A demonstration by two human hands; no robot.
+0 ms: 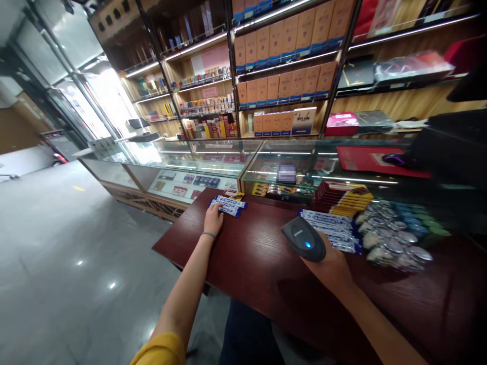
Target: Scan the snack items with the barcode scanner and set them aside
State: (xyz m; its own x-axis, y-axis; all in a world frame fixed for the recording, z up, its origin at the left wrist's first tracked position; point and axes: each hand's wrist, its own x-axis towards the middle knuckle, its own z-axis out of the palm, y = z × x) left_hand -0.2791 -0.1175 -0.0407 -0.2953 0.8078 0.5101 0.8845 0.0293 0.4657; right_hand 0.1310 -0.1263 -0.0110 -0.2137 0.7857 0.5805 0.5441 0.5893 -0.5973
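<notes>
My right hand [335, 266] grips a black barcode scanner [304, 238] above the dark red tabletop; a blue light glows on its top. On the left of the table, the closed fingers of my left hand [213, 219] are on the near end of a slim blue-and-white packet [228, 205]. That packet lies among similar ones, and a yellow-and-brown packet [234, 194] is just behind them. Beyond the scanner is a row of more blue-and-white packets [333, 225], partly hidden by the scanner and my right hand.
Stacked yellow-and-brown boxes [342, 197] and a cluster of round-lidded clear containers [395, 235] stand on the table's right. Glass display counters [190, 157] run behind it. A red mat [365, 159] with a mouse lies on the glass. Stocked shelves [285, 76] line the wall.
</notes>
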